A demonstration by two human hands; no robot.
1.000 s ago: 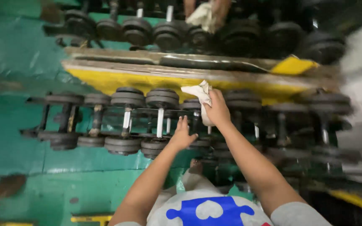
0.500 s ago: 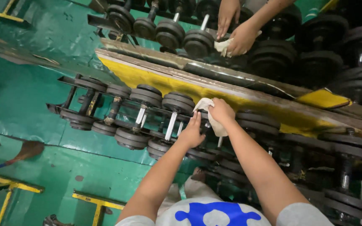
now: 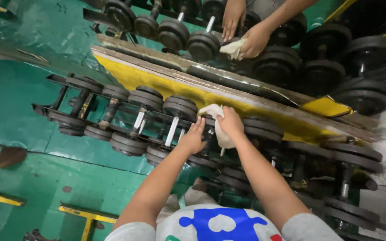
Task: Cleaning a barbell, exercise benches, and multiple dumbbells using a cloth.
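— Item one, the right hand (image 3: 230,121): it is closing its grip around a bunched white cloth (image 3: 216,126), pressing it against a black dumbbell (image 3: 200,143) on the lower rack (image 3: 50,110). Fingers are curling tight over the fabric.

— And the left hand (image 3: 192,139)?

— It is lying flat and open on the same dumbbell, just beside the cloth, fingers spread, gripping nothing. It seems to be steadying the weight.

— How far along is the wiping looking?

— Hard to judge. The chrome-handled dumbbells (image 3: 170,129) to the left are showing bright bars, but whether they are wiped already, I cannot tell. The weights to the right are sitting in shadow, so I am guessing a good part of the row is remaining.

— Anyone else?

— A second person's hands (image 3: 246,33) are working at the upper rack (image 3: 166,56), one pressing a pale rag (image 3: 232,48) onto a large dumbbell (image 3: 203,44). A yellow board (image 3: 157,82) is running between the two racks.

— What is escaping you?

— The handle under the white cloth is being covered completely. The second person is cut off at the forearms. The far right of the lower rack is too dark to count, over the green floor (image 3: 18,85)
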